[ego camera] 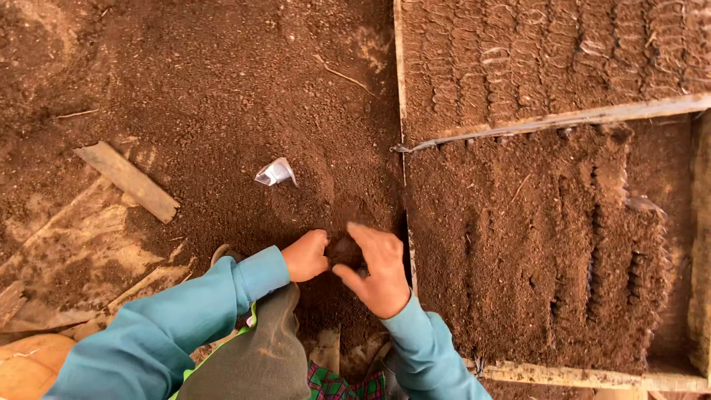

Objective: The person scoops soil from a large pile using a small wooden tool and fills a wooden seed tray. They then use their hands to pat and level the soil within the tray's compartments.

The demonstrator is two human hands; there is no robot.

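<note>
At the far left, a flat wooden slat (127,181) is seen lying half sunk on the brown soil (222,96), with paler boards (81,244) under a thin layer of earth below it (they look like a working floor). A little further right, a small crumpled white scrap (275,172) rests alone on the loose soil, well apart from the hands.

In the lower middle, the left hand (305,255) is curled, its fingers pressed together against a dark lump of soil (345,252). The right hand (381,270) is cupped on the other side of the same lump, the fingers bent and close together, the thumb reaching under it. The lump is thus held between both hands, just above the heap, probably so that the loose earth is squeezed from two sides and keeps its form. Both arms are covered by teal sleeves (185,326).

To the right, a wooden frame (563,118) is laid on the ground. Its upper compartment is filled with tight rows of small soil-filled pots (548,52); in the lower one, packed rows (592,252) stand close side by side, apparently so that they support one another. The whole place is bare earth; no walls are visible.
</note>
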